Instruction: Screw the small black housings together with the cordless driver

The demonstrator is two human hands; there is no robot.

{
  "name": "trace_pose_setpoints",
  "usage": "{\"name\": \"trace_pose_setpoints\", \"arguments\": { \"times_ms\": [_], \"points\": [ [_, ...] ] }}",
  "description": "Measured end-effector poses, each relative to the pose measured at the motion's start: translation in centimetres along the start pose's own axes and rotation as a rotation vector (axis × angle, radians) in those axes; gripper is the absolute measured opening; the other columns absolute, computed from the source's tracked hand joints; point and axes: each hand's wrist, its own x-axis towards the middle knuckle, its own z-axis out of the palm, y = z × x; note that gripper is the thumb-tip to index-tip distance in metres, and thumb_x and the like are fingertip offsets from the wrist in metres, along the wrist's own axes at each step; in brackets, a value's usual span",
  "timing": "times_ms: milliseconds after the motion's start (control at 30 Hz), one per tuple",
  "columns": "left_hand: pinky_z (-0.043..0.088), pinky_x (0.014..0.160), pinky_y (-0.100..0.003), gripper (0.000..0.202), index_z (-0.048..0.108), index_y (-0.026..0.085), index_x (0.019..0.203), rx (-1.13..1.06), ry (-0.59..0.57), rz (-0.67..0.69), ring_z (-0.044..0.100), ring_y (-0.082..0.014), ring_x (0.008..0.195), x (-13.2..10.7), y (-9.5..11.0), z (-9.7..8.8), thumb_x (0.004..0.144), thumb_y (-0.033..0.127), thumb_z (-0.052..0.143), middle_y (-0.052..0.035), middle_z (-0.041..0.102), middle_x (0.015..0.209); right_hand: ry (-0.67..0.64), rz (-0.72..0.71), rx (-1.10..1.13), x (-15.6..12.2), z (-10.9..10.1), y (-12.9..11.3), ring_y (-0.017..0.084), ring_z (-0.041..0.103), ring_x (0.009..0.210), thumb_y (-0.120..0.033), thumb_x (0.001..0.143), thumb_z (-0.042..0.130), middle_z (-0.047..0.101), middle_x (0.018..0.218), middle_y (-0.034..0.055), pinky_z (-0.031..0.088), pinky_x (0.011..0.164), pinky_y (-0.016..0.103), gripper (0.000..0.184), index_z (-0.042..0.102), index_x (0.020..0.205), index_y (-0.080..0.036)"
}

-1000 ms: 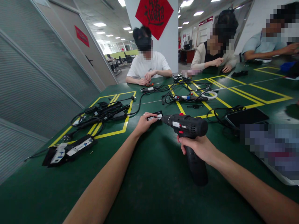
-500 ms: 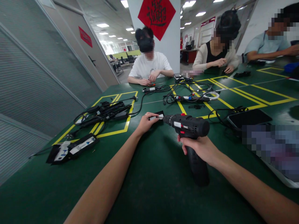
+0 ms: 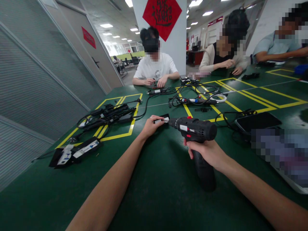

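Note:
My right hand (image 3: 203,149) is wrapped round the grip of a black cordless drill (image 3: 194,129) with red buttons, its chuck pointing left. My left hand (image 3: 152,125) pinches a small black piece with a white label (image 3: 165,119) on the green table. The drill's front end meets this piece at its right side; I cannot make out exactly where the bit touches. My left fingertips partly cover the piece.
Black cables and adapters (image 3: 113,115) lie in a yellow-taped area at left, near black parts with white labels (image 3: 86,149). More cables and tools (image 3: 194,101) lie ahead. A phone-like black device (image 3: 258,122) lies at right. Several people sit across the table.
My hands, the drill and the black piece hold nearly the same place. Across the table, the hands of the person in white have shifted, one lifting a small object.

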Motion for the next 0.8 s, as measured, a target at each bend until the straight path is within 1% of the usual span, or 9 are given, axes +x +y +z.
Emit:
{"name": "trace_pose_setpoints", "arguments": {
  "times_ms": [300, 500, 667, 800],
  "points": [
    [0.044, 0.095, -0.037, 0.030, 0.071, 0.023, 0.101, 0.006, -0.008, -0.014, 0.059, -0.0217, 0.101, -0.06, 0.01, -0.04, 0.079, 0.042, 0.065, -0.0060, 0.067, 0.103, 0.010, 0.011, -0.004, -0.13, -0.01, -0.04, 0.014, 0.056, 0.055, -0.026, 0.081, 0.056, 0.058, 0.053, -0.0020, 0.040, 0.059, 0.029, 0.010, 0.061, 0.082, -0.018],
    [0.043, 0.096, -0.037, 0.030, 0.071, 0.023, 0.102, 0.003, -0.007, -0.016, 0.058, -0.0218, 0.102, -0.04, 0.00, -0.05, 0.079, 0.042, 0.064, -0.0058, 0.067, 0.103, 0.002, 0.009, -0.014, -0.10, -0.06, -0.06, 0.015, 0.057, 0.056, -0.029, 0.082, 0.057, 0.059, 0.054, -0.0023, 0.040, 0.059, 0.028, 0.012, 0.061, 0.084, -0.018],
    [0.043, 0.096, -0.037, 0.030, 0.071, 0.023, 0.102, -0.003, -0.009, -0.026, 0.058, -0.0217, 0.102, -0.05, 0.10, -0.07, 0.079, 0.042, 0.065, -0.0057, 0.067, 0.103, 0.004, -0.005, -0.012, -0.04, -0.12, 0.13, 0.015, 0.056, 0.055, -0.028, 0.081, 0.057, 0.060, 0.054, -0.0017, 0.040, 0.059, 0.029, 0.012, 0.062, 0.084, -0.018],
    [0.044, 0.094, -0.037, 0.030, 0.071, 0.023, 0.100, -0.007, -0.005, -0.032, 0.059, -0.0217, 0.100, -0.04, 0.15, -0.02, 0.078, 0.041, 0.066, -0.0062, 0.067, 0.102, 0.016, 0.012, 0.009, 0.07, -0.07, 0.23, 0.015, 0.057, 0.054, -0.027, 0.080, 0.058, 0.059, 0.054, -0.0013, 0.041, 0.060, 0.029, 0.010, 0.062, 0.082, -0.017]
  ]
}}
